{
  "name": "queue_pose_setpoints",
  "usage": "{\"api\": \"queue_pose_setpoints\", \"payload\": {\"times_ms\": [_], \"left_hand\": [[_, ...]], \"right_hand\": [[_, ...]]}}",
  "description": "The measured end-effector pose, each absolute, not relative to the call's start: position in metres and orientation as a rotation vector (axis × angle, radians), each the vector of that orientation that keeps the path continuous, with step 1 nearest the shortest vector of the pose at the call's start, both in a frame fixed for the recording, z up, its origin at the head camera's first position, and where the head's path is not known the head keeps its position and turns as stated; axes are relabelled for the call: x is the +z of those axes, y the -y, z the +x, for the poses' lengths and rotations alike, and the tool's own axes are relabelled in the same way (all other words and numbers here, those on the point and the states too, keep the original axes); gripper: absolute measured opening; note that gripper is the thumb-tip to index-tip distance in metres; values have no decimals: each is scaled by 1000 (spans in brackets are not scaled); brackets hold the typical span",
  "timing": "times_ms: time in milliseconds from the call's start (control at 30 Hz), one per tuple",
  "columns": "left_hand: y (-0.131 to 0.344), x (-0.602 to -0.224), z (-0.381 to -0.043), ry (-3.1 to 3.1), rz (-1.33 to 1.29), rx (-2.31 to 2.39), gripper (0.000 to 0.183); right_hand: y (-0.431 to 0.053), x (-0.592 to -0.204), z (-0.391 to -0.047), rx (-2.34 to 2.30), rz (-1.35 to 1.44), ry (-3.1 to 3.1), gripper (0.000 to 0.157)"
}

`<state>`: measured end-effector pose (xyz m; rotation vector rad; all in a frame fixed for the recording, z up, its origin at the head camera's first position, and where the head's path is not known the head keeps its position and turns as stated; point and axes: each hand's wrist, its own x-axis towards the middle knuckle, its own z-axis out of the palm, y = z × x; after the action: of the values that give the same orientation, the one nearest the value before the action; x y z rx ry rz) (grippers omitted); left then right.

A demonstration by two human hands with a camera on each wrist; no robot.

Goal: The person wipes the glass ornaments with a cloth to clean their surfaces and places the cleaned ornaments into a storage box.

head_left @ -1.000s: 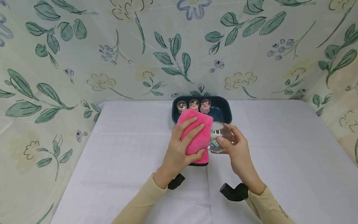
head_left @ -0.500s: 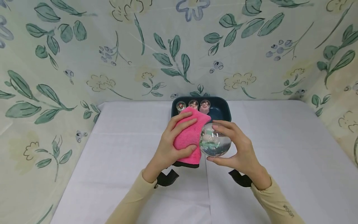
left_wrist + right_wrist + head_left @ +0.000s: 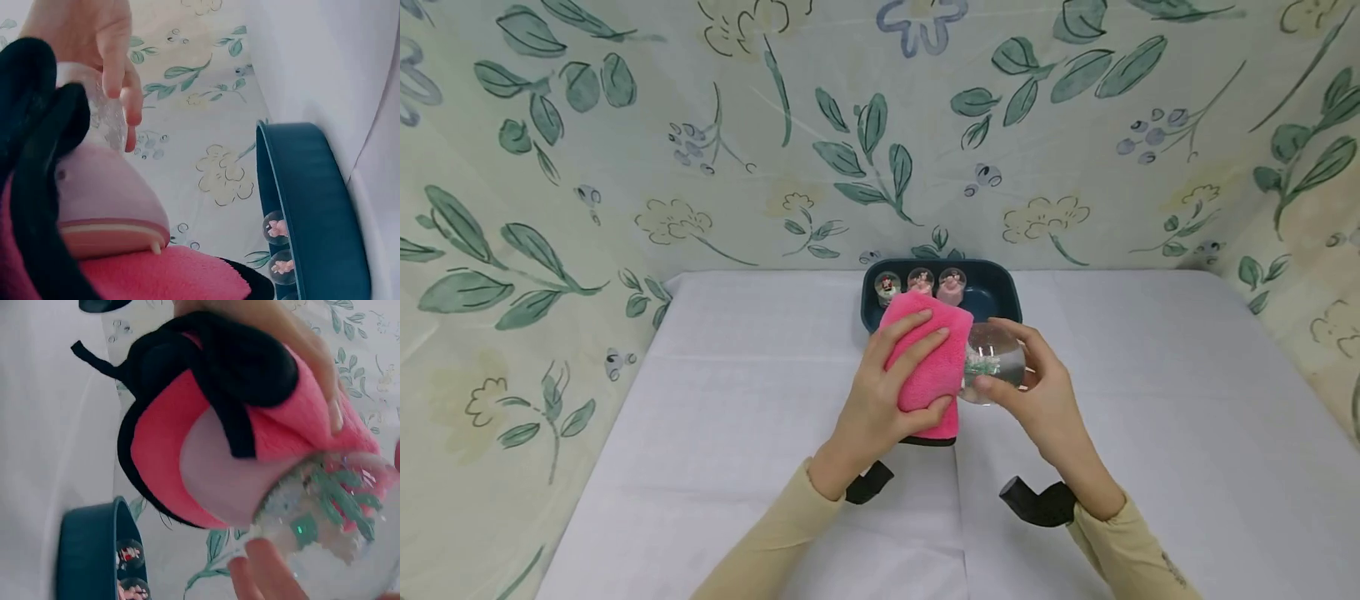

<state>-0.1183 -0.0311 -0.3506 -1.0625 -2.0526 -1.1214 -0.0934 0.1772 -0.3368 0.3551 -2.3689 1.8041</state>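
A clear snow globe with pale and green decoration inside is held tilted above the table, in front of the tray. My right hand holds its glass dome, thumb on the near side. My left hand grips a folded pink cloth with black edging against the globe's other end. In the left wrist view, the pale pink base rests against this cloth. The right wrist view has the base tucked into the cloth, with the green figure visible through the glass.
A dark blue tray stands at the table's back edge, behind my hands. Along its left part sit three small snow globes, partly hidden by the cloth. White fabric covers the table; a leaf-patterned curtain hangs behind.
Half a second ago both hands were turned further, showing more of the dome. Now the globe is turned back, close to its pose a second ago; cloth and left hand shifted slightly right.
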Motion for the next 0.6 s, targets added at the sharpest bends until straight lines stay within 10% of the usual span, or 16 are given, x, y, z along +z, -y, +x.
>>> {"api": "queue_pose_setpoints", "payload": {"times_ms": [167, 600], "left_hand": [[42, -347, -127, 2025, -1046, -1410, 62], [45, -342, -129, 2041, -1167, -1338, 67]], "right_hand": [[-185, -335, -97, 1537, 762, 2443, 97], [-186, -336, -115, 1092, 1065, 2072, 73]]}}
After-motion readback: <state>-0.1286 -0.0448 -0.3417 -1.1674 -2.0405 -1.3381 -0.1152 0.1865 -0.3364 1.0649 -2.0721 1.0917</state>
